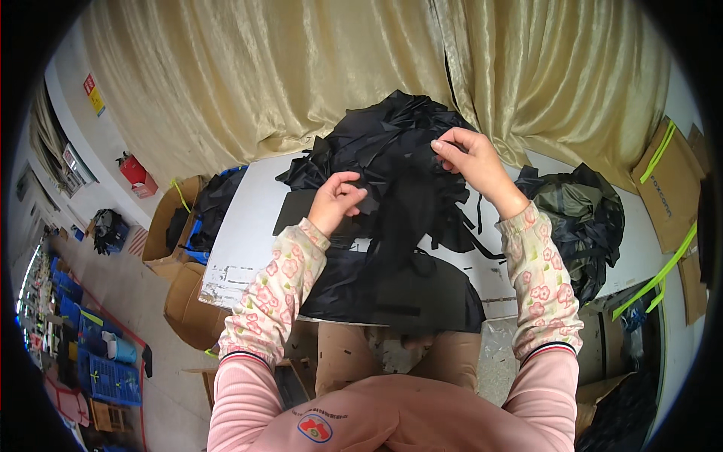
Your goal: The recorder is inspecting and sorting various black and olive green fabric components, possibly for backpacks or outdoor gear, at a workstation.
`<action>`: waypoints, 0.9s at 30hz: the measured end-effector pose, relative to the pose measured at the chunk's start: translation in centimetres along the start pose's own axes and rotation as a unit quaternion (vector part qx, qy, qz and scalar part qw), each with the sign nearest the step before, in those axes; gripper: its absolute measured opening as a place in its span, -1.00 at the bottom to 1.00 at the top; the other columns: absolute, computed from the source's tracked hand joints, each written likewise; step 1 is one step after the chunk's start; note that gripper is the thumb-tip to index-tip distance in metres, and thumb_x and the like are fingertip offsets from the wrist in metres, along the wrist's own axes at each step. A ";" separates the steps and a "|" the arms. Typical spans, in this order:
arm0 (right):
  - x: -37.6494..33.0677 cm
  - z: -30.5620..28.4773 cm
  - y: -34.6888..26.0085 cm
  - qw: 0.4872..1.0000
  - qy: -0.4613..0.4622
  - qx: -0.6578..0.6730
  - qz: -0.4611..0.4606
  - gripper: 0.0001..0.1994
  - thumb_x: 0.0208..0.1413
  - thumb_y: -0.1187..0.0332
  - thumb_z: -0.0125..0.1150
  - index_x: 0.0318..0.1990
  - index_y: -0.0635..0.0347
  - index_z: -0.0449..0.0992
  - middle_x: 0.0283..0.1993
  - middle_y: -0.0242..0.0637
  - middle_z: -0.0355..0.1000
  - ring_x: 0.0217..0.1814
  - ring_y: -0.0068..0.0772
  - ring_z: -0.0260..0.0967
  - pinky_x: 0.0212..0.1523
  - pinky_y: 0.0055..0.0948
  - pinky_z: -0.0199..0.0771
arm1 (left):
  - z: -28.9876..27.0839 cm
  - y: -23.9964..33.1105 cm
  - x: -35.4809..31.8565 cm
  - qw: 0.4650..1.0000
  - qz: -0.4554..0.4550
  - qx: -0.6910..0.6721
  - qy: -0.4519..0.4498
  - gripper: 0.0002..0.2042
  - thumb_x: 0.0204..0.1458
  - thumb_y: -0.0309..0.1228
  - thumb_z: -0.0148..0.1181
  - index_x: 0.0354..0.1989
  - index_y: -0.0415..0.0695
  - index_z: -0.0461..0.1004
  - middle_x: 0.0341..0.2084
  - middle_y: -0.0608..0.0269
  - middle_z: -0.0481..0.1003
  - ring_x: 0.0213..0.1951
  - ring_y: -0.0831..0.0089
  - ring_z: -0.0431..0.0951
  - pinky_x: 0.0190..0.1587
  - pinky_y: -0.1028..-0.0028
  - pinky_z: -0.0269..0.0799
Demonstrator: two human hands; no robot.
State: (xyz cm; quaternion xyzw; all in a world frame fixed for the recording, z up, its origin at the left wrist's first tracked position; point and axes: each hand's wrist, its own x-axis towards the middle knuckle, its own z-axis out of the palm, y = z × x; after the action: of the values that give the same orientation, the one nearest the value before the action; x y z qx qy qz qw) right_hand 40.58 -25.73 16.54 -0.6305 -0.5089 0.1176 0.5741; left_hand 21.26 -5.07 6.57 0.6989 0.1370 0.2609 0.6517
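A heap of black fabric pieces lies on a white table in front of me. My left hand pinches the edge of a black fabric piece near the heap's front left. My right hand is raised higher and grips the same piece at its upper right, so the cloth hangs stretched between both hands. More flat black pieces are spread on the table's near edge below my hands. Both forearms wear floral sleeve covers over pink sleeves.
A dark bag of black and olive material sits at the table's right. Cardboard boxes with black scraps stand at the left, flat cardboard leans at the right. A cream curtain hangs behind. Blue crates stand far left.
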 end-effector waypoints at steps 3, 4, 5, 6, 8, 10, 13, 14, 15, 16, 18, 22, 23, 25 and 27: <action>-0.2 0.1 -0.5 0.998 -0.027 0.028 0.041 -0.81 0.15 0.27 0.17 -0.32 0.22 0.48 -0.47 -0.47 0.41 -0.48 -0.69 0.35 -0.43 -0.65 0.39 | 1.6 -0.6 0.0 0.997 0.072 0.014 -0.025 -0.52 -0.04 -0.50 0.30 0.07 -0.15 0.26 -0.31 0.33 0.36 -0.45 0.71 0.38 -0.35 0.68 0.38; -0.2 0.3 -0.6 0.995 -0.042 0.058 0.064 -0.82 0.18 0.26 0.15 -0.30 0.20 0.48 -0.44 -0.46 0.42 -0.45 -0.66 0.39 -0.42 -0.67 0.41 | 2.2 -0.5 -0.1 0.994 0.099 0.023 -0.031 -0.50 -0.04 -0.49 0.31 0.09 -0.13 0.25 -0.25 0.32 0.33 -0.39 0.70 0.37 -0.31 0.68 0.38; -0.3 0.5 -0.8 0.995 -0.041 0.058 0.064 -0.82 0.18 0.26 0.15 -0.30 0.20 0.48 -0.44 -0.46 0.42 -0.45 -0.66 0.39 -0.42 -0.67 0.41 | 2.6 -0.1 -0.3 0.994 0.091 0.031 -0.049 -0.50 -0.03 -0.45 0.32 0.09 -0.11 0.25 -0.17 0.29 0.28 -0.33 0.68 0.35 -0.26 0.66 0.37; -0.4 0.8 -1.1 0.994 -0.041 0.072 0.069 -0.81 0.18 0.25 0.14 -0.30 0.21 0.48 -0.43 -0.43 0.44 -0.45 -0.64 0.41 -0.43 -0.66 0.42 | 3.1 0.1 -0.6 0.994 0.091 0.031 -0.050 -0.50 -0.03 -0.45 0.32 0.09 -0.11 0.25 -0.17 0.29 0.28 -0.33 0.68 0.35 -0.26 0.66 0.37; -0.6 1.3 -1.7 0.992 -0.041 0.088 0.077 -0.80 0.18 0.25 0.14 -0.29 0.22 0.48 -0.42 -0.40 0.46 -0.45 -0.62 0.43 -0.43 -0.65 0.43 | 3.6 0.0 -1.2 0.992 0.073 0.057 -0.083 -0.55 0.05 -0.49 0.22 0.12 -0.13 0.24 -0.16 0.34 0.27 -0.23 0.68 0.35 -0.08 0.63 0.31; -0.5 1.5 -2.1 0.991 -0.036 0.104 0.072 -0.80 0.19 0.25 0.13 -0.28 0.23 0.48 -0.40 -0.34 0.48 -0.48 -0.61 0.43 -0.46 -0.64 0.43 | 3.2 -1.0 -1.4 0.992 0.059 0.086 -0.070 -0.55 0.05 -0.49 0.21 0.11 -0.14 0.23 -0.16 0.33 0.28 -0.22 0.66 0.35 -0.07 0.62 0.31; -0.5 1.5 -2.7 0.985 -0.039 0.148 0.084 -0.79 0.20 0.24 0.11 -0.25 0.21 0.46 -0.39 -0.31 0.50 -0.47 -0.57 0.45 -0.44 -0.62 0.46 | 2.3 -3.5 -2.6 0.991 0.088 0.074 -0.062 -0.50 -0.04 -0.37 0.34 0.06 -0.13 0.27 -0.23 0.31 0.29 -0.29 0.59 0.30 -0.19 0.61 0.32; -0.6 1.4 -2.8 0.982 -0.041 0.164 0.088 -0.79 0.21 0.23 0.09 -0.24 0.21 0.46 -0.39 -0.30 0.50 -0.47 -0.56 0.46 -0.43 -0.61 0.47 | 2.4 -4.1 -3.3 0.988 0.086 0.110 -0.066 -0.43 -0.07 -0.34 0.37 0.11 -0.12 0.23 -0.21 0.28 0.27 -0.30 0.58 0.29 -0.20 0.59 0.33; -0.7 1.4 -3.0 0.981 -0.041 0.166 0.091 -0.79 0.21 0.23 0.09 -0.24 0.21 0.46 -0.39 -0.30 0.50 -0.47 -0.56 0.46 -0.43 -0.61 0.47 | 2.3 -5.0 -3.8 0.985 0.068 0.142 -0.069 -0.39 -0.09 -0.31 0.38 0.13 -0.12 0.21 -0.20 0.25 0.27 -0.31 0.57 0.28 -0.20 0.58 0.34; -0.7 1.5 -3.5 0.976 -0.059 0.195 0.076 -0.79 0.22 0.23 0.07 -0.23 0.21 0.45 -0.35 -0.26 0.51 -0.43 -0.52 0.48 -0.39 -0.59 0.49 | 1.9 -6.2 -4.3 0.981 0.050 0.175 -0.069 -0.34 -0.11 -0.28 0.40 0.15 -0.12 0.19 -0.20 0.23 0.26 -0.32 0.56 0.27 -0.20 0.57 0.34; -0.6 2.1 -4.6 0.969 -0.080 0.226 0.062 -0.78 0.24 0.23 0.05 -0.22 0.22 0.44 -0.32 -0.21 0.51 -0.40 -0.49 0.50 -0.35 -0.56 0.51 | 1.1 -8.4 -4.9 0.970 0.031 0.237 -0.055 -0.29 -0.14 -0.22 0.42 0.18 -0.11 0.18 -0.18 0.13 0.29 -0.31 0.53 0.33 -0.20 0.53 0.37; 0.0 2.2 -7.5 0.951 -0.092 0.292 -0.046 -0.74 0.26 0.28 0.00 -0.14 0.35 0.42 -0.18 -0.07 0.49 -0.20 -0.32 0.53 -0.18 -0.46 0.56 | 1.9 -10.1 -4.7 0.946 -0.072 0.303 -0.090 -0.27 -0.14 -0.20 0.40 0.21 -0.07 0.16 -0.05 -0.11 0.32 -0.17 0.33 0.48 -0.12 0.42 0.41; 0.6 2.4 -8.3 0.948 -0.063 0.304 -0.070 -0.74 0.26 0.29 0.00 -0.13 0.35 0.41 -0.16 -0.06 0.49 -0.17 -0.30 0.53 -0.15 -0.44 0.56 | 0.8 -12.3 -4.5 0.936 -0.039 0.344 -0.059 -0.27 -0.14 -0.23 0.40 0.21 -0.11 0.15 -0.07 -0.07 0.32 -0.16 0.32 0.47 -0.12 0.43 0.42; 2.1 1.4 -9.1 0.945 0.010 0.312 -0.101 -0.74 0.25 0.30 0.01 -0.12 0.37 0.41 -0.15 -0.09 0.48 -0.13 -0.26 0.52 -0.11 -0.40 0.57 | 0.7 -13.5 -4.3 0.925 -0.005 0.379 -0.037 -0.27 -0.14 -0.26 0.41 0.20 -0.15 0.14 -0.09 -0.02 0.33 -0.15 0.30 0.46 -0.12 0.43 0.43; 3.9 -1.5 -9.0 0.943 0.080 0.300 -0.122 -0.71 0.27 0.36 -0.07 -0.06 0.51 0.33 -0.01 0.10 0.40 0.04 -0.16 0.44 0.07 -0.37 0.51 | 1.7 -12.5 -4.6 0.911 -0.061 0.407 0.012 -0.23 -0.16 -0.07 0.36 0.18 -0.18 0.16 0.00 -0.22 0.33 0.01 -0.04 0.41 0.09 0.25 0.33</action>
State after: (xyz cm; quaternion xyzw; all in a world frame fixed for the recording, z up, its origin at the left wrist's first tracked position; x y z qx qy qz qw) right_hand 38.90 -25.22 26.28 -0.3695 -0.4754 0.1426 0.7856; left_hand 20.26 -7.56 -6.64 0.8908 0.2816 0.1506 0.3233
